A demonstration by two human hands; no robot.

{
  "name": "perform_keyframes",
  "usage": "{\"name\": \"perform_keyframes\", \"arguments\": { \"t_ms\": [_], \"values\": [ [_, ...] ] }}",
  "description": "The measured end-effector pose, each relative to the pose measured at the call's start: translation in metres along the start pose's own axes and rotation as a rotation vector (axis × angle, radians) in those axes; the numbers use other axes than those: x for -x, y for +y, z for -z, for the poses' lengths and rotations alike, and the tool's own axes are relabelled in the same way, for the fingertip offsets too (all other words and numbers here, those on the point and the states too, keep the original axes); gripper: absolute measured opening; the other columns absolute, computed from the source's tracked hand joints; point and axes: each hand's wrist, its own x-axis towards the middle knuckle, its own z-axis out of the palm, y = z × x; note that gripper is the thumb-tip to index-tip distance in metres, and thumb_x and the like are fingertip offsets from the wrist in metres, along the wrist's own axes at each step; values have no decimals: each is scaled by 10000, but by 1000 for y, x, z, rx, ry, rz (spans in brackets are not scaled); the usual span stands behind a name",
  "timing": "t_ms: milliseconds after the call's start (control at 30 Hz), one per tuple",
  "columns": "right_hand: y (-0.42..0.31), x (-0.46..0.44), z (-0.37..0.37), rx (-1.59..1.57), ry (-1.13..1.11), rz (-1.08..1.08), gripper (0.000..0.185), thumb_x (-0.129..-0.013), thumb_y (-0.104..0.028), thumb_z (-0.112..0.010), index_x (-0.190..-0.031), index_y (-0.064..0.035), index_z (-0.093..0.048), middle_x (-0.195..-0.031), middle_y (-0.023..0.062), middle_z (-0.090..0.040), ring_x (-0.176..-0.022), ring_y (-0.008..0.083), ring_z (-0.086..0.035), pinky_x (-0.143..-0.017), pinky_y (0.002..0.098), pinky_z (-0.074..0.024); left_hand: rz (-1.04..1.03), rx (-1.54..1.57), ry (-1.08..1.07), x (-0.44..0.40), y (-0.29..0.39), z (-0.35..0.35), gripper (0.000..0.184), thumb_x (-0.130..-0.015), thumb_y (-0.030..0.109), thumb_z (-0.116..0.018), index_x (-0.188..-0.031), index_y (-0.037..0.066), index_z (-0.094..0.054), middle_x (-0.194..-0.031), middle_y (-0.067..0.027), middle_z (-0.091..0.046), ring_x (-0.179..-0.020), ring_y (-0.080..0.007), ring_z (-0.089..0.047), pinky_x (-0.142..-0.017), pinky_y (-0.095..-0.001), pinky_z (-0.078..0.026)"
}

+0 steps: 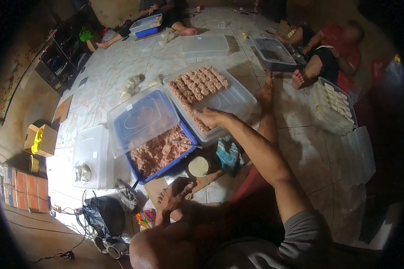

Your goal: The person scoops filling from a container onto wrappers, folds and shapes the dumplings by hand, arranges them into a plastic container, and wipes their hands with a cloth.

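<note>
So there's someone sitting on the tiled floor (103,101) with a blue tub (173,169) right in front of them, and I'm using that tub for all the directions, seen from where they sit. It's got loose pinkish meat mix (152,154) in its near part, with a spoon (191,144) poking out at the right edge. A clear lid (143,119) covers the far part.

Just beyond and to the right of the tub is a clear tray (235,101), loaded with lumps of meat (199,85) in neat rows. The right hand (207,118) reaches to the tray's near left side, fingers close together and angled down at the strip of meat there. Can't tell if they're pinching any.

The left hand (177,196) is low on the near side of the tub, fingers loosely curled, thumb close to them. Can't tell whether it's got hold of anything. Near it, just off the tub's near right corner, there's a round pale disc (198,167), then a blue-green cloth (229,154) further right. A black plastic bag (104,215) sits near left of the tub.
</note>
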Motion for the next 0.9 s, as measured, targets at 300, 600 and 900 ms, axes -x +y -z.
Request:
{"name": "perform_keyframes", "arguments": {
  "t_ms": [300,600,900],
  "values": [
    [9,0,-14,134,659,387,415,-987,-343,-541,-1224,-7,-593,-1148,242,-667,-951,364,-701,-769,456,-539,-165,-78,165,-16,-2,-10,367,-955,293,-692,-1159,-6,-629,-1050,-143,-705,-995,-213,-658,-887,-353,-509],
    [-12,-7,-136,773,604,690,140,-882,-145,-586,-802,-80,-682,-925,151,-717,-934,303,-662,-857,450,-435,-743,-1211,142,-91,-83,-20,354,-894,264,-627,-1189,71,-663,-1184,-140,-659,-1145,-294,-576,-1003,-481,-430],
    [19,-49,-178,1056,867,683,186,-875,-132,-581,-866,-46,-745,-931,192,-713,-961,347,-666,-916,566,-435,-716,-734,344,-72,-56,-22,229,-882,230,-742,-1027,64,-678,-947,-87,-717,-816,-221,-674,-757,-398,-513]
  ]
}}
